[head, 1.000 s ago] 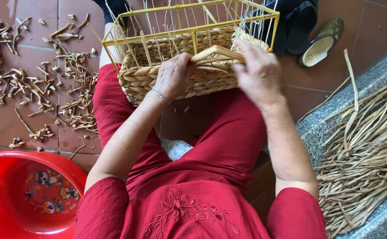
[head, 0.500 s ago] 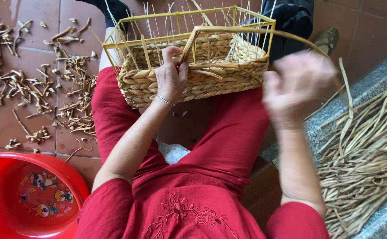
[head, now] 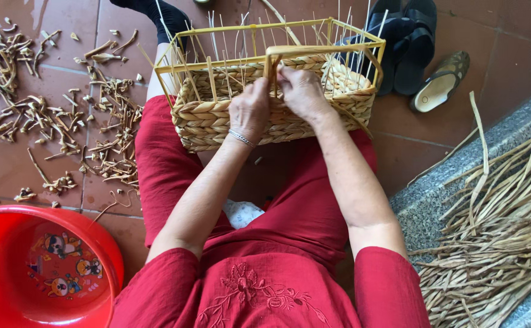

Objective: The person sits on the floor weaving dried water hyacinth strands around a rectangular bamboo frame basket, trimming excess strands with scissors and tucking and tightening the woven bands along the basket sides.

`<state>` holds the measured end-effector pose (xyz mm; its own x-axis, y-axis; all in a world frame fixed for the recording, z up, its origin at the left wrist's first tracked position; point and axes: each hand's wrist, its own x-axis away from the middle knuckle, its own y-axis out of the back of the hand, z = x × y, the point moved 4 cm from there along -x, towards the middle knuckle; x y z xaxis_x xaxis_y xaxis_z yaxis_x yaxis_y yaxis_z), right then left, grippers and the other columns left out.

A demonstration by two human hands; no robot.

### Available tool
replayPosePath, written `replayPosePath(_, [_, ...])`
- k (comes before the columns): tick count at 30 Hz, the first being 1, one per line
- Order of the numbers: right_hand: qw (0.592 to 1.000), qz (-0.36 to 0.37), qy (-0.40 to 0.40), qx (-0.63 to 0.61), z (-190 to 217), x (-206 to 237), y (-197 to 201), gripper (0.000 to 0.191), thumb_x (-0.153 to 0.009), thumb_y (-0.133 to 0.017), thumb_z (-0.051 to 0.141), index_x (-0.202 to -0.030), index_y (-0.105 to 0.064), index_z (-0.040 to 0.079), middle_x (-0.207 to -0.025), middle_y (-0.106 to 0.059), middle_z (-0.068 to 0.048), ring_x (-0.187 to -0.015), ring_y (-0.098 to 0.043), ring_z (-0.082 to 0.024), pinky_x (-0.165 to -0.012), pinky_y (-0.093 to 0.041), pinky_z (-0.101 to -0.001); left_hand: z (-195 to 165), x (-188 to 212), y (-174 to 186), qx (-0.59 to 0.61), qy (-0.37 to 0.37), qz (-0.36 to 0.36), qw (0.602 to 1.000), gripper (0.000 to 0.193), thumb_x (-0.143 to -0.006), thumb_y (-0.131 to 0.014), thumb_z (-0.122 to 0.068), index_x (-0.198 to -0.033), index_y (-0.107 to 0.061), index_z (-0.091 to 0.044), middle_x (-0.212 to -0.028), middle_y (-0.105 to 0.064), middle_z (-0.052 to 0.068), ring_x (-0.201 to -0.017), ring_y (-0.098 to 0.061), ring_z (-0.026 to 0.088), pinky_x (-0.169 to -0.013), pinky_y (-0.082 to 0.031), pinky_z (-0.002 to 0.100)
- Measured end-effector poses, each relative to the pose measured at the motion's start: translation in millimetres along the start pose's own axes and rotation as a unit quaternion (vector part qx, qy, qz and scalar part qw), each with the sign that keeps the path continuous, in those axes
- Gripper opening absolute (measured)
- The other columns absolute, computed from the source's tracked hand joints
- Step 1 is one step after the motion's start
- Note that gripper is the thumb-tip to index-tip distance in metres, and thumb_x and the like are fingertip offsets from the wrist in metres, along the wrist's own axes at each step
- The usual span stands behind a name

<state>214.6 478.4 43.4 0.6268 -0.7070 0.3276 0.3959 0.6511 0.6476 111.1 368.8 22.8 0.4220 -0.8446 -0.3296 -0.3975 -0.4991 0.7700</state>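
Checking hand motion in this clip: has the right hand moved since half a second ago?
Yes. The right hand came back left from beyond the basket's right edge to its rim, beside the left hand.

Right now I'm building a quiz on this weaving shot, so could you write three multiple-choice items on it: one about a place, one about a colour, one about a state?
1. Where does the half-woven basket rest?
A. on the person's lap
B. inside the basin
C. on the stone ledge

2. What colour is the plastic basin?
A. blue
B. red
C. white

3. What are the two hands doing?
A. hanging free at the sides
B. both at the basket's near rim, on a strand
C. both in the basin

Key:
1 A, since the basket sits on the red-clothed knees.
2 B, since the basin at lower left is bright red.
3 B, since the left hand and the right hand meet at the rim with fingers closed around a pale strand.
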Motion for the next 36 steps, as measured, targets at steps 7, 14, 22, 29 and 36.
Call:
replayPosePath(7, [0.974,0.077,0.136,-0.166,11,-2,2,0.034,-0.101,-0.054,0.005,-0.130,-0.068,0.015,-0.132,-0.070,-0.007,-0.122,-0.065,-0.020,-0.111,-0.051,-0.0409,4,-5,-3,-0.022,0.008,0.257,0.966,0.024,-0.096,-0.056,-0.028,-0.095,-0.066,-0.006,-0.096,-0.067,0.024,-0.079,-0.070,0.042,-0.071,-0.057,0.055])
replayPosePath(14, [0.977,-0.057,0.090,-0.186,-2,-6,1,0.026,-0.103,-0.055,-0.001,-0.123,-0.069,0.006,-0.108,-0.076,-0.010,-0.094,-0.075,-0.014,-0.081,-0.065,-0.0265,-5,-17,21,0.044,-0.003,0.259,0.965,0.024,-0.095,-0.061,-0.024,-0.111,-0.071,-0.011,-0.114,-0.070,0.019,-0.091,-0.071,0.040,-0.083,-0.056,0.053])
replayPosePath(22, [0.909,-0.088,-0.058,-0.402,-22,17,20,0.032,-0.090,-0.043,-0.013,-0.116,-0.060,-0.005,-0.097,-0.073,-0.016,-0.063,-0.073,-0.016,-0.053,-0.063,-0.0273,88,72,135,0.449,0.284,-0.036,0.846,0.027,-0.108,-0.056,-0.019,-0.131,-0.067,-0.010,-0.120,-0.070,0.013,-0.102,-0.066,0.022,-0.082,-0.051,0.031])
replayPosePath(29, [0.783,0.036,0.035,-0.620,-24,56,13,0.021,-0.097,-0.054,-0.002,-0.118,-0.057,0.001,-0.099,-0.071,-0.013,-0.068,-0.063,-0.011,-0.061,-0.054,-0.0251,129,57,131,0.116,0.101,-0.084,0.984,0.013,-0.108,-0.065,-0.010,-0.117,-0.067,-0.001,-0.102,-0.065,0.016,-0.092,-0.067,0.031,-0.082,-0.054,0.041])
replayPosePath(36, [0.973,-0.097,0.135,-0.163,-29,45,0,0.024,-0.112,-0.065,0.024,-0.113,-0.072,0.001,-0.088,-0.070,-0.002,-0.079,-0.060,-0.006,-0.070,-0.050,-0.0232,152,49,115,0.046,0.088,-0.092,0.991,0.012,-0.102,-0.071,-0.010,-0.095,-0.065,-0.002,-0.086,-0.067,0.018,-0.078,-0.067,0.037,-0.069,-0.052,0.045])
